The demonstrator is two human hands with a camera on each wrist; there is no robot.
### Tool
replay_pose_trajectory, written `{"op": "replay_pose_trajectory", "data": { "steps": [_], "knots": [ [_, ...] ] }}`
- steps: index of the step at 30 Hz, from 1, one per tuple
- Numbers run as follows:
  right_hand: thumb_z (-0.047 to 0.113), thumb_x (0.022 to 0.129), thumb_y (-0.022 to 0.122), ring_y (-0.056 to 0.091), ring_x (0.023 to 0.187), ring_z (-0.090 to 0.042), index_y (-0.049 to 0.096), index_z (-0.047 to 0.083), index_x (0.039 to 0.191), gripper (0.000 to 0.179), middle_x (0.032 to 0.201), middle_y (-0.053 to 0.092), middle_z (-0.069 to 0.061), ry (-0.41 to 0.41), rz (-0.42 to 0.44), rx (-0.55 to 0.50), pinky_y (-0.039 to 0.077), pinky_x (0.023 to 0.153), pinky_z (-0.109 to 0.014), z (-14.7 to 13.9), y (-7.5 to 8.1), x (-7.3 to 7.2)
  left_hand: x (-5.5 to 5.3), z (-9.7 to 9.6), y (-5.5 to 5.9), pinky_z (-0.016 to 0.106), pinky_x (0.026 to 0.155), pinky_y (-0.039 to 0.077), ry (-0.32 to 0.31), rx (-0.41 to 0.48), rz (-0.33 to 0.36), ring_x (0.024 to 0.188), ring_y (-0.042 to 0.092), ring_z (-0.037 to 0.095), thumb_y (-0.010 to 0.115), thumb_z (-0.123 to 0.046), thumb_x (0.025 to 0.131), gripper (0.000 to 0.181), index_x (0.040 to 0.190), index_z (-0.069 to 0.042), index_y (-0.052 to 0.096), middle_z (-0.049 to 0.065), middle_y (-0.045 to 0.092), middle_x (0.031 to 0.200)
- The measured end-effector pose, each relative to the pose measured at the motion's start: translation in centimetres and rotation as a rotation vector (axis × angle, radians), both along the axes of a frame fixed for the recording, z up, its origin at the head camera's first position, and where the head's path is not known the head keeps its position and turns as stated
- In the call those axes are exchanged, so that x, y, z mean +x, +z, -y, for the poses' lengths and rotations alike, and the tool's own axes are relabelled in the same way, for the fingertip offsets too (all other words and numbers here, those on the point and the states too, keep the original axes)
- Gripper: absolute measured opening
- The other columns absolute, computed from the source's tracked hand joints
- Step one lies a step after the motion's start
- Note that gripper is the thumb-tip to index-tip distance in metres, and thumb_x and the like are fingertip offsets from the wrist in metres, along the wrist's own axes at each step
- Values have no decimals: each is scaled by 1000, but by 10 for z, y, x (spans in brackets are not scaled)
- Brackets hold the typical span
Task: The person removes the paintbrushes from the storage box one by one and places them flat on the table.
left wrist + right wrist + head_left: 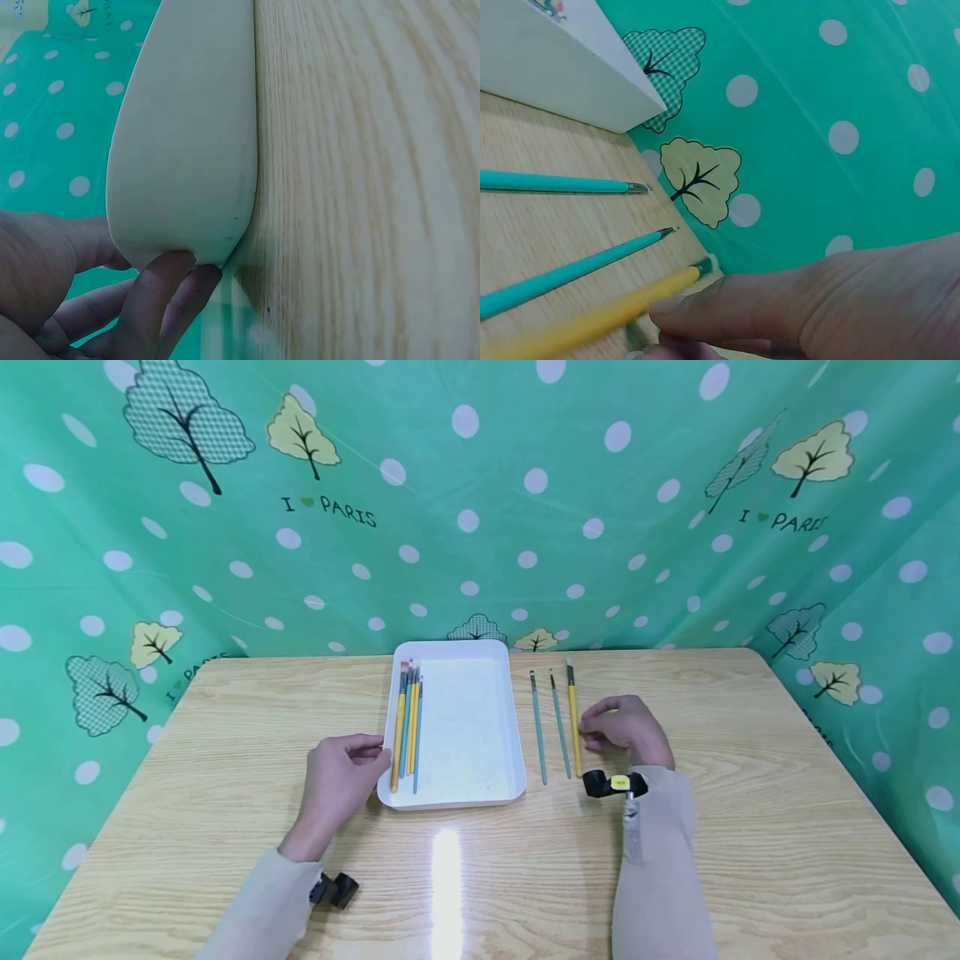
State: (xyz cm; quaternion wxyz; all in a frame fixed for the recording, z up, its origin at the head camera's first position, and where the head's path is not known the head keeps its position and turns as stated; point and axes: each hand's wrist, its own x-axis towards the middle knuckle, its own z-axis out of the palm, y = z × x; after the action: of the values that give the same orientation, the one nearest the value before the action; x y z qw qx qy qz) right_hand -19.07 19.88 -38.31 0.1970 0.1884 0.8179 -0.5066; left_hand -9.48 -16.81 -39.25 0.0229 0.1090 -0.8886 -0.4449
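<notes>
Evidently the right hand [627, 727] is at the yellow brush [574, 718], thumb against its handle — whether it truly pinches, one cannot tell. The left hand [337, 781] grips the white tray [468, 727] by its left edge, close to the near corner. The yellow brush lies on the table [757, 827] beyond the tray's right edge, beside two teal brushes [539, 735]. Its bristles point toward the table's far edge, its long axis roughly parallel to the tray's side — matching the brushes inside [411, 718]. A light, mid-handle pinch, keeping that heading, should serve best.
</notes>
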Motion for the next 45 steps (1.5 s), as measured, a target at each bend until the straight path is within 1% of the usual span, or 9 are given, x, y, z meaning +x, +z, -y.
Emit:
{"op": "replay_pose_trajectory", "data": {
  "steps": [5,8,12,16,20,23,28,41,45],
  "knots": [
    [3,91,72,67,66,-11,66,-3,112,23,87,72,-8,-11,-15,17,60,65,-24,2,-1,1,0,-1,0,18,65,57,1,3,1,86,74,21,71,-16,92,28,115,-1,75,17,77,103],
    [9,91,73,66,67,-12,68,-2,108,21,86,72,-8,-15,-47,56,60,64,-24,5,-2,1,0,-1,0,18,65,57,2,5,4,86,74,20,71,-17,92,28,115,-1,75,17,77,103],
    [16,92,75,66,69,-14,69,-2,105,23,84,70,-8,-13,-102,131,60,64,-24,10,-4,2,0,-1,0,18,65,57,2,7,8,86,74,20,71,-18,92,28,115,-2,75,17,77,103],
    [15,91,75,67,69,-14,69,-2,104,22,82,70,-8,-15,-134,167,60,64,-25,15,-4,2,1,0,0,18,65,57,1,8,7,86,73,20,71,-18,92,29,116,-2,75,17,77,103],
    [13,92,72,69,72,-15,69,-3,107,22,88,72,-11,-13,-123,181,61,65,-26,15,-2,2,0,0,0,18,65,58,0,11,11,86,73,20,71,-18,92,29,116,-2,75,17,77,104],
    [12,91,70,70,77,-18,69,-2,109,22,94,74,-14,-7,-109,211,58,65,-26,14,0,2,0,0,0,18,65,58,0,12,12,86,73,20,71,-17,92,28,116,-2,75,17,77,104],
    [12,89,68,70,79,-19,70,0,107,22,96,74,-14,-8,-105,253,54,64,-24,13,0,2,0,0,-1,18,65,57,0,13,7,85,73,19,71,-17,92,28,115,-2,76,17,77,103],
    [11,89,68,72,82,-21,71,0,106,21,100,74,-17,-33,-103,255,59,69,-28,13,0,3,-1,1,-2,18,65,57,-1,11,-1,85,73,20,71,-17,92,28,115,-2,76,17,77,103],
    [12,91,67,71,83,-23,71,0,108,22,102,73,-17,-37,-120,255,57,68,-29,14,4,4,0,1,-2,17,65,57,-3,9,-2,86,73,20,71,-17,92,28,115,-2,75,17,77,103]
  ]
}}
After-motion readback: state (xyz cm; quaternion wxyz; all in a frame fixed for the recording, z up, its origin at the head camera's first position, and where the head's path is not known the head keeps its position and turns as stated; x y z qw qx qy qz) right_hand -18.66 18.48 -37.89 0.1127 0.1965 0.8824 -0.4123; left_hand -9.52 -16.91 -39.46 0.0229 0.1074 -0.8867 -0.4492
